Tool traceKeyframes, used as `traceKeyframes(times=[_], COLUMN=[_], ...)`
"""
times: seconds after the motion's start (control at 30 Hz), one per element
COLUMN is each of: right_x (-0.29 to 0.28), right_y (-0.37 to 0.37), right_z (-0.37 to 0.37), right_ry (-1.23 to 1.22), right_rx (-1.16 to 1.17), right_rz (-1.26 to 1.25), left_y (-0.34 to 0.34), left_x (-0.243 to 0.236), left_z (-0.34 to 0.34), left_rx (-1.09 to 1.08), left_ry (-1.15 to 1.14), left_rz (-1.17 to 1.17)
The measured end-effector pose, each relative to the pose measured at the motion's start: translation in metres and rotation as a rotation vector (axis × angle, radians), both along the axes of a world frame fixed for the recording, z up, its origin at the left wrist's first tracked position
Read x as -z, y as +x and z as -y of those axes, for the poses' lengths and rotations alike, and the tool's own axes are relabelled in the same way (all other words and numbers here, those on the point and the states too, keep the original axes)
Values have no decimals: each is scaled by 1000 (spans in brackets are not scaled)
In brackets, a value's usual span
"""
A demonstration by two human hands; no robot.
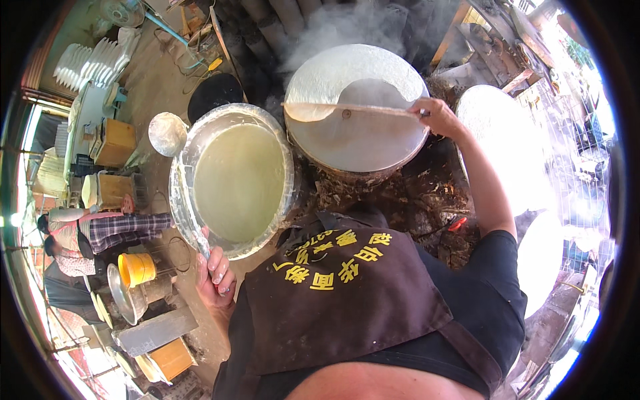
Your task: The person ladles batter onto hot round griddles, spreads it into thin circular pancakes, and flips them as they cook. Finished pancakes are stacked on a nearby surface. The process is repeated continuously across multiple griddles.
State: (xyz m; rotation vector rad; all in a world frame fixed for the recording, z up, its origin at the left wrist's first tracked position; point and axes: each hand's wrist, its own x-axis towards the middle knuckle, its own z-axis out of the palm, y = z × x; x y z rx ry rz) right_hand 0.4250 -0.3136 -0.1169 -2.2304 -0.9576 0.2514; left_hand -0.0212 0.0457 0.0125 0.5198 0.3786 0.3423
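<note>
Long thin tan stick spans the round pale-grey steaming pan; right hand has its fingers curled closed round the right end. Probably light, stiff; grip that end, clear of heat. Glossy white film on the pan's far part, curved edge: looks thin, soft, slippery, likely tears easily. Left hand has its fingers wrapped round the handle of a long-handled round metal ladle, bowl beyond the basin's far-left rim. Top-heavy if full, I'd guess. Wide, streaked metal-look basin holds smooth pale-greenish liquid. Dark matte apron, yellow lettering.
</note>
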Motion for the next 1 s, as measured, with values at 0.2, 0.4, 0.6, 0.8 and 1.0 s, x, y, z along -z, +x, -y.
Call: traceKeyframes(times=[0.2, 0.4, 0.6, 0.8, 1.0], right_x=[0, -12, -8, -14, 0], right_y=[3, 7, 6, 7, -6], right_z=[-36, 8, -28, 19, 3], right_ry=[-20, -81, -51, -120, -42], right_rx=[47, -2, -40, -25, 6], right_rz=[93, -17, 94, 36, 118], left_y=[0, -2, -2, -13, -6], left_x=[3, -1, 0, -2, -5], left_z=[-2, 7, 7, 24, 23], left_rx=[18, -12, 17, 3, 45], left_ry=[-22, -6, 15, 15, -58], left_rz=[26, -7, -31, -50, -39])
